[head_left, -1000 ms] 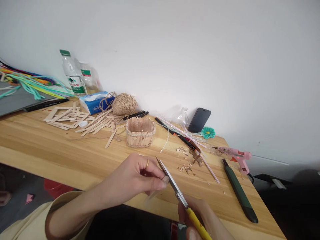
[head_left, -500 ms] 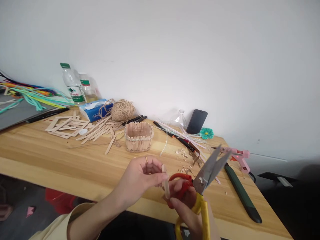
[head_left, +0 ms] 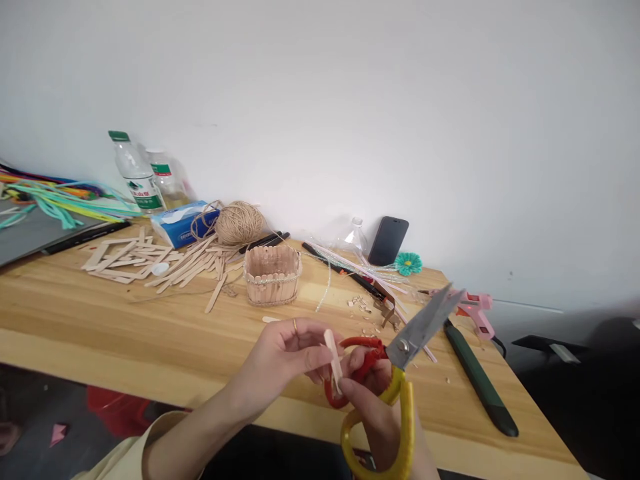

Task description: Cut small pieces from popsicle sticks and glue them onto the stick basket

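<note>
My left hand [head_left: 277, 363] pinches a short wooden craft stick [head_left: 333, 357] between thumb and fingers, held tilted above the table's front edge. My right hand [head_left: 375, 403] has its fingers through the scissors [head_left: 423, 330], which have one red and one yellow handle. Their blades point up to the right, slightly apart. The right thumb and fingertips also meet the stick's lower end. Just beyond my hands a small basket made of craft sticks [head_left: 273, 292] stands upright, with a glittery band around it. A rounded stick end [head_left: 271, 319] lies behind my left hand.
Loose craft sticks [head_left: 193, 267], a twine ball [head_left: 240, 223] and a tissue pack [head_left: 185, 225] are at left. Wood scraps [head_left: 360, 305], a phone [head_left: 389, 241], a pink glue gun [head_left: 477, 310] and a dark green tool [head_left: 480, 380] lie to the right.
The scissor blades have drawn closer together. The stick has tilted, its lower end further right, and the fingers of both hands are nearer each other. The view has shifted slightly.
</note>
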`<state>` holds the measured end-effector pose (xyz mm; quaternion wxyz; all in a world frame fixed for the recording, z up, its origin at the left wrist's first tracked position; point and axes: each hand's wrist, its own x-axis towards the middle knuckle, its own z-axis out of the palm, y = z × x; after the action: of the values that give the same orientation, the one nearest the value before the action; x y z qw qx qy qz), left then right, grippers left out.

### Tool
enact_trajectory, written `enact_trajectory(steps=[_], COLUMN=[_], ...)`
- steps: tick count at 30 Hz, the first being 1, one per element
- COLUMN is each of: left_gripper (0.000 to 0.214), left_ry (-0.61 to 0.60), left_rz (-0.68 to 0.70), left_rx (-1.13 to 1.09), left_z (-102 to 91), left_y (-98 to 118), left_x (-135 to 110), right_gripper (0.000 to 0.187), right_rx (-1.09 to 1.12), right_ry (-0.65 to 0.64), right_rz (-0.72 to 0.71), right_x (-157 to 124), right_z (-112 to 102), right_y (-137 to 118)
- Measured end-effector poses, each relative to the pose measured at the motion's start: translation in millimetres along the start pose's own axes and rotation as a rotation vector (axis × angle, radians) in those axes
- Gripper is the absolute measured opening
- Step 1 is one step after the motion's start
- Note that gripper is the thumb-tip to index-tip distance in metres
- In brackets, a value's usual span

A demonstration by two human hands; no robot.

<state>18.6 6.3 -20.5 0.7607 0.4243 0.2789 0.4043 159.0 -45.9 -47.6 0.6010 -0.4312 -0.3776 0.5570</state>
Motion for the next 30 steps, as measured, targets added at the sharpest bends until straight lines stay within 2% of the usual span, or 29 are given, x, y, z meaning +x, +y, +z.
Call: enact_trajectory(steps=[3,6,9,17,21,30], left_gripper=[0.021,0.009,0.011,0.007,0.011,0.012], left_ry=[-0.086,0.001,0.119,0.194,0.208,0.233], left_rz=[-0.042,-0.004,0.047,0.033,0.045,0.021], left_rx=[-0.066,-0.076,-0.066,0.011,0.038,0.042], left_z=[-3.4,-2.6,0.8,5.4,6.0,12.1], left_y=[-2,-1,2,8,10,13], left_x=[-1,-1,-2,-9,-11,-16], right_gripper=[0.03,0.031,0.036,0.058,0.06,0.054], right_rx=[0.117,0.088,-0.015,-0.309,-0.369,-0.461], right_ry=[-0.075,-0.119,-0.156,-0.354,-0.361,-0.326], right_rz=[0.089,0.122,0.091,0.082,0.089,0.101], right_x=[0,-3,-6,-13,-18,-30], right_z=[-3,-6,-11,-26,-26,-15], right_y=[8,13,15,20,19,-6])
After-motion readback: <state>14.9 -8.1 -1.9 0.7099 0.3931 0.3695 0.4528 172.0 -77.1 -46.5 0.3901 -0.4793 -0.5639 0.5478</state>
